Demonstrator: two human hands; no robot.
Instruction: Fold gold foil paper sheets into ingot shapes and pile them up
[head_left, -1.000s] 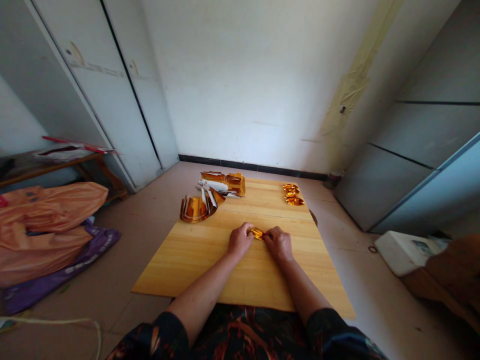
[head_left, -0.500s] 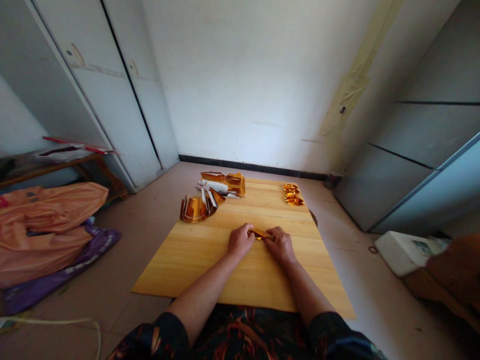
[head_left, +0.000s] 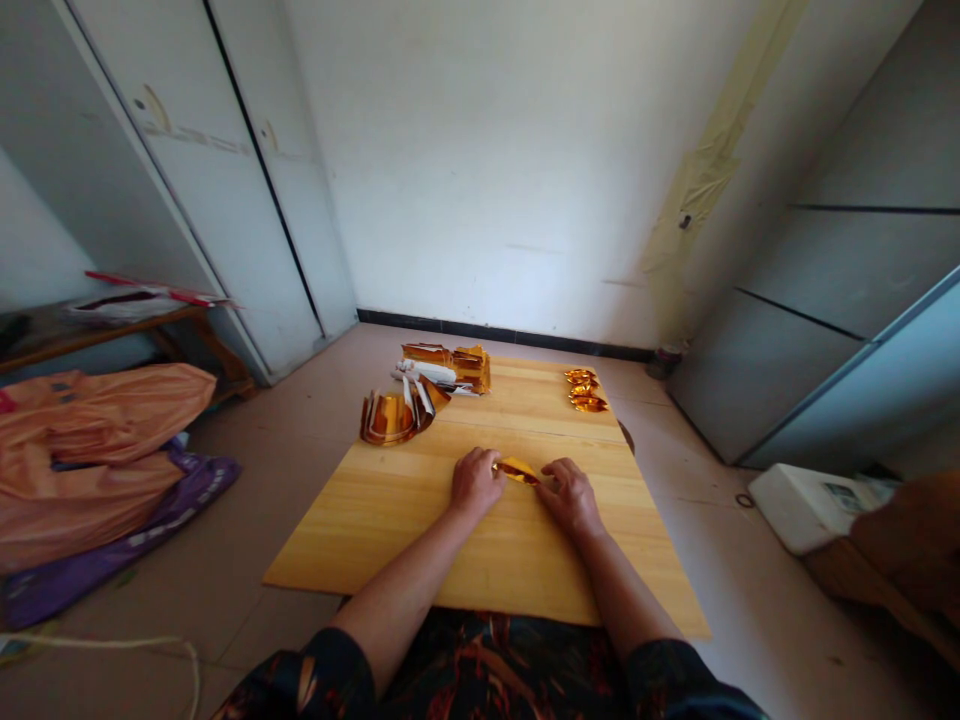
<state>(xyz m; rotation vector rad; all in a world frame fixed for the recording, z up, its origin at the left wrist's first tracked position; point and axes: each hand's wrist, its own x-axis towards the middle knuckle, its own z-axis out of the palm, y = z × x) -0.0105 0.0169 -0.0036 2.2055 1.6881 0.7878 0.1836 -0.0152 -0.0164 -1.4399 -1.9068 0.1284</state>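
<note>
A small folded piece of gold foil paper (head_left: 519, 470), pointed at its right end, lies between my hands just above the board. My left hand (head_left: 477, 482) pinches its left end. Beside the right tip is my right hand (head_left: 573, 495), its thumb and forefinger spread apart; the thumb is close to the tip, and whether it touches is too small to tell. Several finished-looking folded gold foil pieces (head_left: 586, 390) sit in a row at the board's far right corner.
The wooden board (head_left: 390, 540) carries a curved stack of gold foil sheets (head_left: 390, 418) and another bundle of sheets (head_left: 471, 370) at its far left. A white box (head_left: 806, 505) stands on the right. Orange bags (head_left: 105, 430) lie on the left.
My right hand has let go of the foil's right end and shifted slightly right, its fingers parting. The foil piece has turned and shows a pointed tip. My left hand keeps its pinch.
</note>
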